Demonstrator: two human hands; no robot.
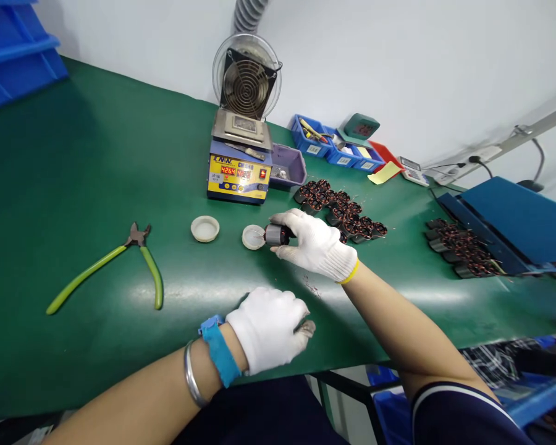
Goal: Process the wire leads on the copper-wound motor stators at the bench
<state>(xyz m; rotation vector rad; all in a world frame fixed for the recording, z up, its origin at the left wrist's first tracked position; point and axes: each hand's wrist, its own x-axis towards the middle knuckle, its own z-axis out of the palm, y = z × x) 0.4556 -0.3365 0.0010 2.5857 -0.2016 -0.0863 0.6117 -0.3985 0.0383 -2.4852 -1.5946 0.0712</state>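
My right hand (312, 242), in a white knit glove, grips a grey motor stator with copper windings (274, 235) between thumb and fingers. The stator lies on its side in the air, its wire ends pointing left over a small white dish (252, 237). Just left of that dish stands a second white dish (205, 228). Near the table's front edge rests my left hand (271, 330), also gloved, with a blue strap at the wrist. Its fingers are curled in, and nothing shows in them. A few wire scraps (311, 285) lie on the green table between the hands.
Diagonal cutters with green handles (157, 278) lie spread at left. A solder pot (238, 176) showing red digits stands behind the dishes, with a fan (247, 86) behind it. Several wound stators (347, 213) stand at right, more (463, 247) by a blue box (519, 216). Bins (312, 148) line the wall.
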